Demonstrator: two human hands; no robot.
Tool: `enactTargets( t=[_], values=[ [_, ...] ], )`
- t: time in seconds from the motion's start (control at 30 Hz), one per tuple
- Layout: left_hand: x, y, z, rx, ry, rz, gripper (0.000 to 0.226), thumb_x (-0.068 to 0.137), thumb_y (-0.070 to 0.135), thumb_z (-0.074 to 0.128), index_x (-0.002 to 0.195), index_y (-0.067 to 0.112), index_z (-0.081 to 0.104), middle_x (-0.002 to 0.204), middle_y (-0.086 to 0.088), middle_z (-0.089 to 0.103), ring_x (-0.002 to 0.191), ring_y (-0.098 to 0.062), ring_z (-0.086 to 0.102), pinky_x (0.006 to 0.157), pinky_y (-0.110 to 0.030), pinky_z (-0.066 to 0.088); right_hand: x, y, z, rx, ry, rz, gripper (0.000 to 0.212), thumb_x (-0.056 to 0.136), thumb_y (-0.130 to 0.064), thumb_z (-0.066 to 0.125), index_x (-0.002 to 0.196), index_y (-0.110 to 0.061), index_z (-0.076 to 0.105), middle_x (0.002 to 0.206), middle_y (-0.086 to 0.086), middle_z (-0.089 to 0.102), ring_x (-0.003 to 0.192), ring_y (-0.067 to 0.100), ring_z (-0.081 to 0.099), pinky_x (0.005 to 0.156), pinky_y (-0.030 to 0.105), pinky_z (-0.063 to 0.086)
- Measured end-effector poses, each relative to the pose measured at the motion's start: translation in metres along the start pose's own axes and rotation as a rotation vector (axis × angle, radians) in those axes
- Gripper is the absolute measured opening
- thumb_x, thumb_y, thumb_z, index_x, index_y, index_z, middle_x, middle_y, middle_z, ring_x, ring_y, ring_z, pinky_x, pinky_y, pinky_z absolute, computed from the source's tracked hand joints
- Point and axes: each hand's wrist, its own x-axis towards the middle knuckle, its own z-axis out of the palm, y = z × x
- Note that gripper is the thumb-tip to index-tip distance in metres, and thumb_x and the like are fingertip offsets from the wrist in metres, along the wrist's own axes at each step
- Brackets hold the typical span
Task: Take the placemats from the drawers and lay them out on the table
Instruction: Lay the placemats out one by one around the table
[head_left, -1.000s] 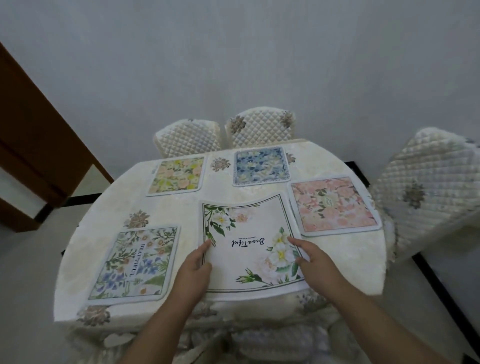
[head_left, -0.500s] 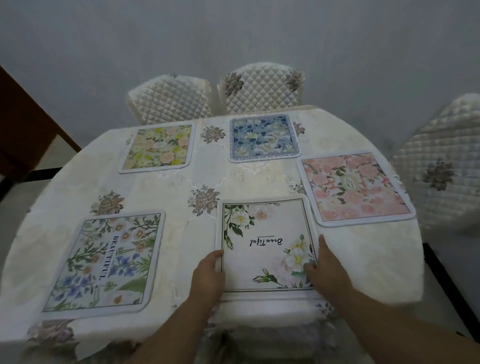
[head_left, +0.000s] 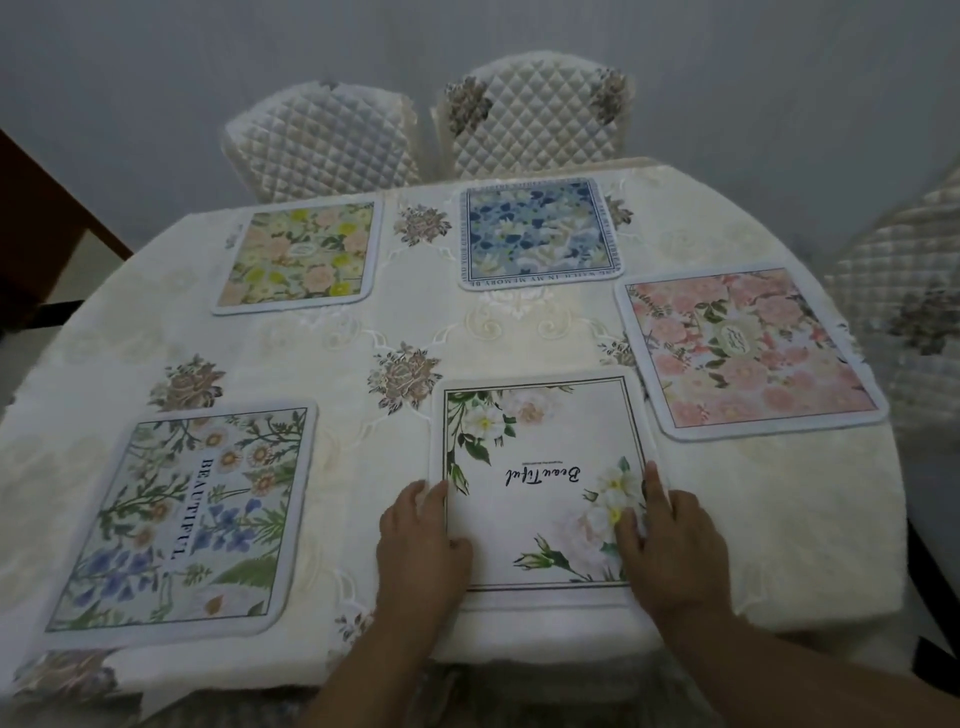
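While both hands lie flat with fingers nearly straight, the left hand presses the white placemat's left edge and the right hand its right edge, gripping nothing. That mat lies at the table's near edge, with four floral mats spread around it.

A round table covered in a cream embroidered cloth carries five floral placemats: a yellow-and-pink one far left, a blue one far centre, a pink one right, a "BEAUTIFUL" one near left, and a white one near centre.
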Motion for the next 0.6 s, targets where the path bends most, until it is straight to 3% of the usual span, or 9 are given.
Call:
enactTargets(
  t=[0.07,0.23,0.4,0.6],
  values=[
    [0.020,0.012,0.005,0.068,0.067,0.127,0.073,0.091,0.035,0.050,0.159,0.027,0.023,0.167,0.003,0.016,0.152,-0.021,0.017,0.120,-0.043,0.027,0.000,0.002,0.000,0.012,0.003,-0.002,0.071,0.089,-0.045,0.042,0.151,-0.011,0.042,0.098,0.012,0.053,0.081,0.032,0.053,0.066,0.041,0.049],
    [0.099,0.056,0.021,0.185,0.038,0.379,0.065,0.103,0.040,0.031,0.162,0.022,0.011,0.170,0.001,0.007,0.157,-0.018,0.003,0.127,-0.038,0.010,0.001,0.004,0.004,-0.012,0.024,-0.011,0.070,0.089,-0.042,0.043,0.151,-0.009,0.042,0.096,0.011,0.053,0.079,0.031,0.052,0.065,0.040,0.048],
    [0.131,0.046,0.035,0.297,-0.016,0.353,0.067,0.102,0.058,0.007,0.161,0.029,-0.006,0.169,0.007,-0.011,0.154,-0.015,-0.018,0.126,-0.042,-0.005,0.000,0.003,0.001,-0.006,-0.010,-0.011,0.072,0.090,-0.046,0.041,0.154,-0.012,0.037,0.097,0.008,0.053,0.080,0.028,0.053,0.066,0.039,0.050],
    [0.148,0.035,0.032,0.301,0.043,0.270,0.082,0.097,0.070,0.010,0.162,0.024,-0.007,0.169,0.006,-0.012,0.154,-0.013,-0.017,0.126,-0.041,-0.004,0.000,-0.001,-0.004,0.009,-0.002,0.000,0.069,0.089,-0.042,0.046,0.151,-0.010,0.042,0.095,0.007,0.054,0.079,0.029,0.055,0.064,0.040,0.050]
  ],
)
